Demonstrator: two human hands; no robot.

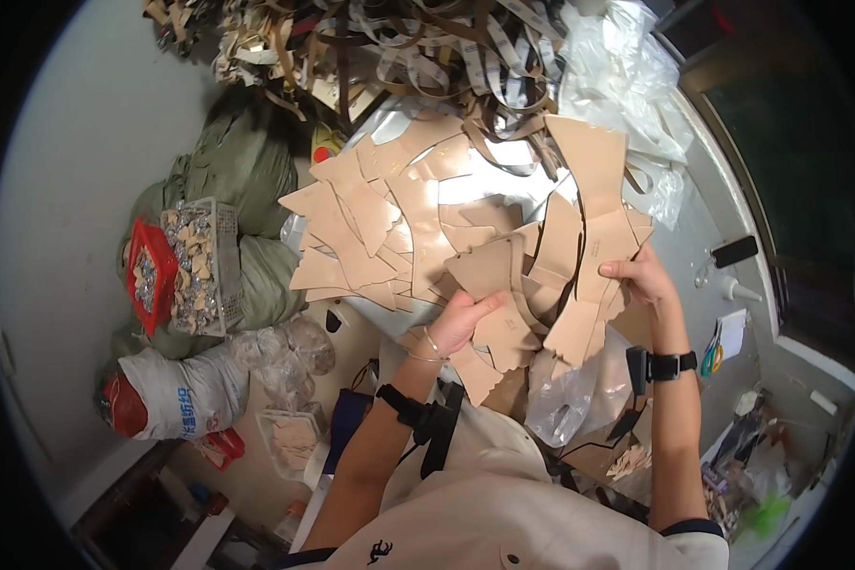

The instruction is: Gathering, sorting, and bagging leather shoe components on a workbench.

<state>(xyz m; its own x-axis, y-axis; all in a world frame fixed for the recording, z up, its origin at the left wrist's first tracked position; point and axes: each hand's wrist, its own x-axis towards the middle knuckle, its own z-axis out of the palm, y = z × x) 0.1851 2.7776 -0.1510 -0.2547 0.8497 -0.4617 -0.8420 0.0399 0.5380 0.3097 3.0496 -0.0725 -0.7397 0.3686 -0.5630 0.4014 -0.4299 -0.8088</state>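
My left hand (458, 325) is closed on a few tan leather-like cut pieces (492, 268), its thumb lying across their face. To the right, my right hand (644, 274) grips a stack of longer tan cut pieces (594, 223) by its right edge, thumb on top. These pieces have curved sides and notched, jagged ends. The two held bunches meet or overlap in front of me. Beyond my left hand, a spread pile of similar tan pieces (356, 214) covers much of the shiny work surface (527, 180). My fingers under the pieces are hidden.
Tangled brown and white strips (437, 57) heap at the back, beside white plastic bags (613, 81). Green sacks (256, 142), a white basket (226, 261) and a red basket (147, 285) of scraps stand left. A phone (734, 251) and scissors (713, 361) lie right.
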